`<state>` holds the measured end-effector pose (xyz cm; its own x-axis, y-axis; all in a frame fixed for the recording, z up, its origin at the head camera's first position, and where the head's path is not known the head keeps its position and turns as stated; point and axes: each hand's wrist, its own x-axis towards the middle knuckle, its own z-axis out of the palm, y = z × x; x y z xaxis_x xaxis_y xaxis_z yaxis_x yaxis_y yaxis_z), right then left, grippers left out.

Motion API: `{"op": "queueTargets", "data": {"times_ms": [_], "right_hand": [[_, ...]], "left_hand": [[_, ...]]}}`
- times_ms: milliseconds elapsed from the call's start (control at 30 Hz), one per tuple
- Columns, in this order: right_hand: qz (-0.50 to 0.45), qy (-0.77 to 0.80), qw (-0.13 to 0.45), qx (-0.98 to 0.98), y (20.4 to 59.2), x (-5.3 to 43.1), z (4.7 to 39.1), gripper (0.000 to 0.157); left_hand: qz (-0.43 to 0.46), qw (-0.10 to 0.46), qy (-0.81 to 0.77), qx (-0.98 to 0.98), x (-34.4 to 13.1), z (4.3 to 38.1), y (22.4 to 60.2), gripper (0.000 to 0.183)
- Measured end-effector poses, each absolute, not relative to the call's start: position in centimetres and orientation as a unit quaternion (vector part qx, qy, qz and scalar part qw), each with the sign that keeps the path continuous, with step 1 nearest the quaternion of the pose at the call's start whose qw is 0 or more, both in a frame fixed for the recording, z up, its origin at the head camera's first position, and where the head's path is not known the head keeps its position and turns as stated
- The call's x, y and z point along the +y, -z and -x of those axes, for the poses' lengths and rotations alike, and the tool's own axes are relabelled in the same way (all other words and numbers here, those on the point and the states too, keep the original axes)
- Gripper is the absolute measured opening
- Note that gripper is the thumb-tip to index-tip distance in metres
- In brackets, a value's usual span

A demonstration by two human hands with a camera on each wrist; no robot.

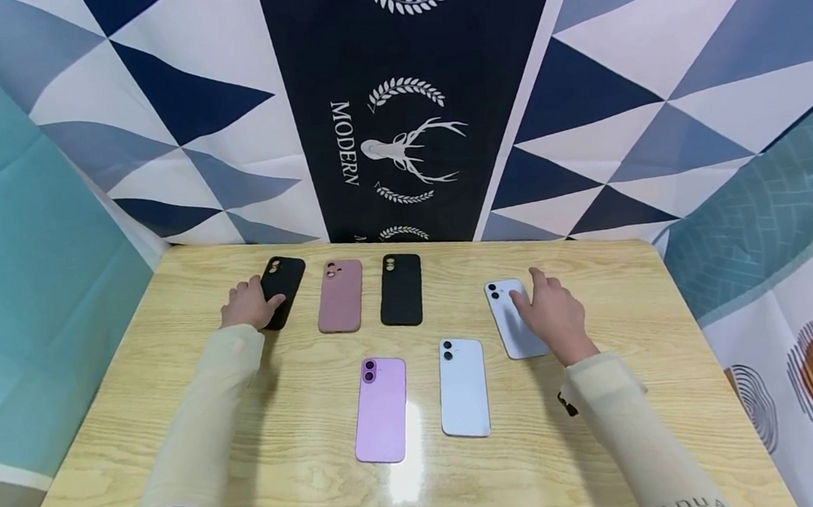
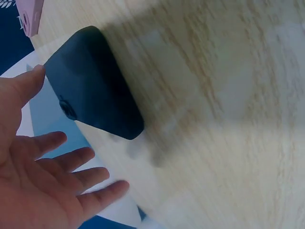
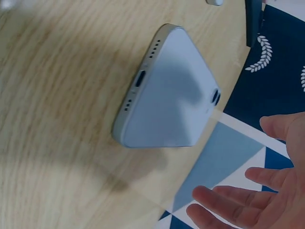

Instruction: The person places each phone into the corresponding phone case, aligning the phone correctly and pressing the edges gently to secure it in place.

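My left hand (image 1: 244,304) is at the left black phone case (image 1: 284,292), its thumb overlapping the case's near edge in the head view. In the left wrist view the fingers are spread beside that case, with the thumb tip right at its side. Over on the right, my right hand (image 1: 558,314) is above the right-hand pale white phone (image 1: 514,321), which lies back up. The right wrist view has this phone (image 3: 162,95) on the table with its charging port showing, and the hand's fingers (image 3: 228,202) extended apart from it.
A dusty pink phone case (image 1: 340,296) and another black case (image 1: 401,291) lie along the back of the wooden table (image 1: 312,491). Nearer are a lilac phone (image 1: 381,411) and a second pale phone (image 1: 463,387). Patterned cloth (image 1: 625,85) hangs behind the table.
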<state>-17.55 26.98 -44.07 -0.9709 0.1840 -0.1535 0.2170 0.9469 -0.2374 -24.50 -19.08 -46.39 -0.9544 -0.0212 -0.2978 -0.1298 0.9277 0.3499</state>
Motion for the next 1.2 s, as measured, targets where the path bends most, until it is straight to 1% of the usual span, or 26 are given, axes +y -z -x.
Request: {"op": "queueTargets", "data": {"times_ms": [167, 400, 767, 1200], "right_hand": [[-0.108, 0.124, 0.078, 0.983, 44.5, 27.3, 17.6, 0.067], [-0.114, 0.123, 0.1, 0.981, 45.3, 27.8, 17.8, 0.066], [-0.122, 0.122, 0.153, 0.973, 46.2, 28.0, 18.4, 0.067], [-0.154, 0.132, 0.164, 0.965, 46.8, 27.6, 18.9, 0.057]], "left_hand": [[0.034, 0.142, -0.188, 0.971, -19.2, 24.6, 46.8, 0.07], [0.038, 0.144, -0.19, 0.97, -19.4, 24.8, 47.6, 0.077], [0.045, 0.126, -0.165, 0.977, -19.5, 24.7, 48.2, 0.079], [0.053, 0.112, -0.159, 0.979, -19.5, 24.7, 48.7, 0.082]]}}
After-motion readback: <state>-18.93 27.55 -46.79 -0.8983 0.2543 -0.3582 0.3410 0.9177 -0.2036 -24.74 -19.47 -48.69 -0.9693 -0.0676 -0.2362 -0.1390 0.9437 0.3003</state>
